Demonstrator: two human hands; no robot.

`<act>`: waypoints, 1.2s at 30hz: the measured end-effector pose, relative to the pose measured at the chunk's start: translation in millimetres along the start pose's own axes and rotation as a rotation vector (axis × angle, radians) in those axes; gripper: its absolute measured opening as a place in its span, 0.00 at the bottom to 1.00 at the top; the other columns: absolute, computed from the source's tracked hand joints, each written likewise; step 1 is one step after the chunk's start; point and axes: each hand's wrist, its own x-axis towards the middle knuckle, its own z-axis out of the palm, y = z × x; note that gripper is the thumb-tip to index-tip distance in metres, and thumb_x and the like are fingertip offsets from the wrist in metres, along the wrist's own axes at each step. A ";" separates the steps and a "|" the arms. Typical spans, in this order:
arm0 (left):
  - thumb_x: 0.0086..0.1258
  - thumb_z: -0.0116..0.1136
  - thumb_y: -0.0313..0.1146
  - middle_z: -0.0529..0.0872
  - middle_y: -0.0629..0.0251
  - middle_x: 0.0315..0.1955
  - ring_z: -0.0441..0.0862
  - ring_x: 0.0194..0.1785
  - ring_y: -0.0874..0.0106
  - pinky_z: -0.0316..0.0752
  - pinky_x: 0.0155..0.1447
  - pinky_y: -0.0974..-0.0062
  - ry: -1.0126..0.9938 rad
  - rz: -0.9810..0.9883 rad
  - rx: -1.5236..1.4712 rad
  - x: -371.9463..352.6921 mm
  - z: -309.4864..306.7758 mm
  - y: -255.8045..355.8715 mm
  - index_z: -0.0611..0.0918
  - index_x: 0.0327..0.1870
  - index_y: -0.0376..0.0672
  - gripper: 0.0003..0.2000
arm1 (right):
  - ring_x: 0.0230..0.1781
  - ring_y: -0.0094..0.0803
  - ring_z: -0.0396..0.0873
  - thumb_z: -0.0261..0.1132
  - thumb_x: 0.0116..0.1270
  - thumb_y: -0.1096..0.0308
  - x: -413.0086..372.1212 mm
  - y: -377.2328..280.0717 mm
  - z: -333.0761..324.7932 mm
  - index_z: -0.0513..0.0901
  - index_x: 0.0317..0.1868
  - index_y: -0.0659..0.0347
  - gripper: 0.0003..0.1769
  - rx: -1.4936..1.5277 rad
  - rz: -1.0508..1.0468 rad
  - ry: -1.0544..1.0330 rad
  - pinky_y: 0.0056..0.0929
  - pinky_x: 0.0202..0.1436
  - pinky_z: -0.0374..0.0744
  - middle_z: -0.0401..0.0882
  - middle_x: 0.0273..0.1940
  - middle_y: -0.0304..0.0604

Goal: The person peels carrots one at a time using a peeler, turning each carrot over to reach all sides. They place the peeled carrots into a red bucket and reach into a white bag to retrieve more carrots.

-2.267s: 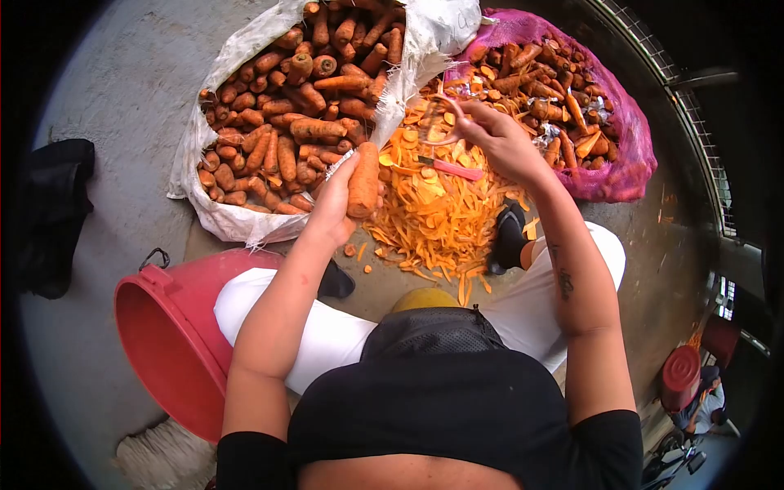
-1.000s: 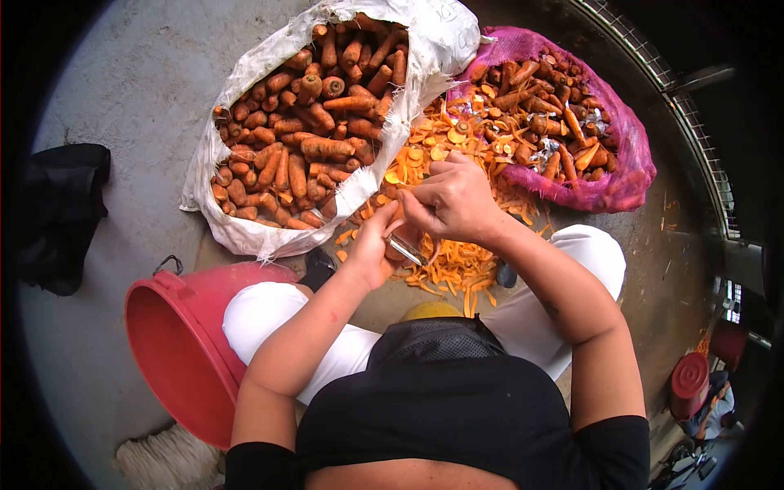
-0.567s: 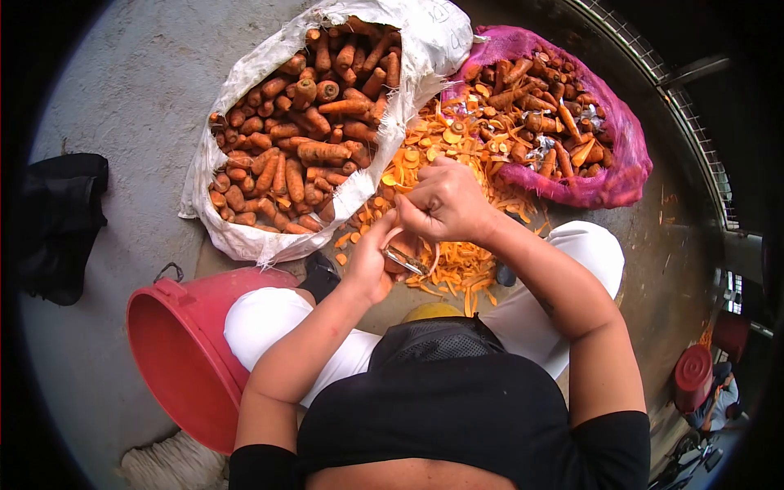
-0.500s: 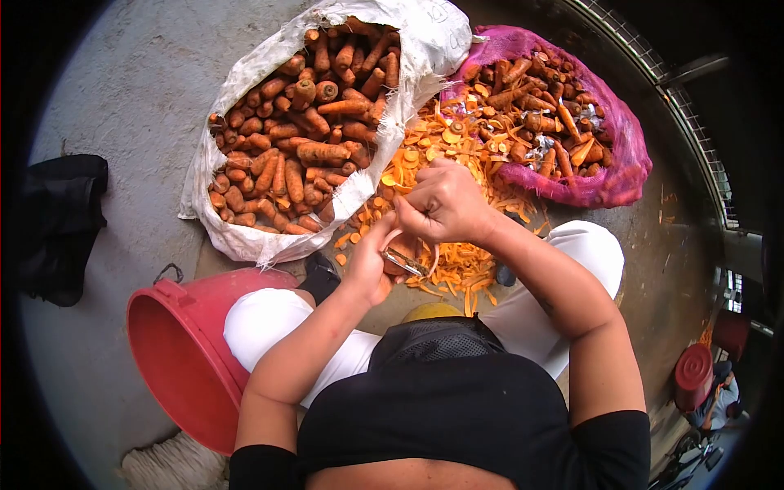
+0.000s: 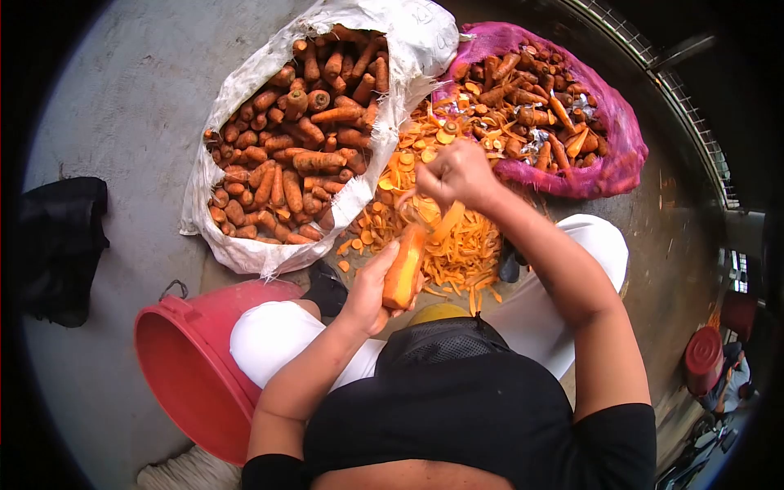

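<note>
My left hand (image 5: 374,287) is wrapped round a carrot (image 5: 406,265), whose upper face is pared to bright orange. Ahead of it and to the right, my right hand (image 5: 457,175) is closed in a fist round a peeler (image 5: 404,200), blurred by motion and apart from the carrot. A loose strip of peel (image 5: 448,222) hangs just below that fist. Underneath both hands spreads a heap of carrot peelings (image 5: 465,257), mixed with sliced-off carrot ends.
A white sack (image 5: 420,41) of unpeeled carrots lies open ahead. Beside it, a magenta mesh sack (image 5: 630,135) holds more carrots and scraps. A red bucket (image 5: 184,376) is tipped on its side at the left. Black cloth (image 5: 65,245) lies farther left. Another person (image 5: 735,380) is at far right.
My right hand has swung up and away from the carrot with the peeler. The carrot, earlier mostly behind the peeler, now shows its pared face, and a peel strip is in the air.
</note>
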 end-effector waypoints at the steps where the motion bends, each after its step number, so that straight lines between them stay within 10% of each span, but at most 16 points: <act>1: 0.78 0.33 0.51 0.78 0.57 0.26 0.76 0.18 0.71 0.65 0.14 0.83 -0.034 0.014 0.028 -2.2 1.0 2.2 0.70 0.55 0.42 0.22 | 0.12 0.39 0.72 0.59 0.59 0.58 2.6 13.3 -2.3 0.79 0.09 0.53 0.21 -0.092 0.004 0.038 0.34 0.26 0.74 0.69 0.08 0.42; 3: 0.78 0.33 0.52 0.78 0.58 0.26 0.77 0.19 0.72 0.67 0.15 0.82 -0.053 0.011 -0.006 -3.9 -2.8 6.0 0.69 0.57 0.42 0.23 | 0.11 0.35 0.73 0.58 0.60 0.58 8.4 30.0 -11.1 0.81 0.10 0.51 0.21 -0.176 0.338 -0.038 0.33 0.29 0.75 0.70 0.08 0.40; 22: 0.77 0.38 0.46 0.83 0.64 0.42 0.83 0.41 0.69 0.79 0.42 0.72 0.271 -0.007 -0.268 28.0 -11.8 4.5 0.76 0.52 0.43 0.19 | 0.16 0.33 0.68 0.63 0.57 0.65 5.7 -60.1 -16.2 0.71 0.09 0.51 0.20 0.178 -0.178 -0.051 0.33 0.26 0.64 0.71 0.12 0.34; 36: 0.77 0.38 0.46 0.83 0.64 0.41 0.82 0.42 0.71 0.78 0.44 0.73 0.010 0.079 -0.283 29.2 -30.4 -7.7 0.76 0.50 0.42 0.18 | 0.15 0.34 0.68 0.62 0.58 0.65 2.5 -60.7 -9.4 0.70 0.08 0.51 0.20 0.236 -0.216 -0.051 0.33 0.25 0.65 0.70 0.11 0.34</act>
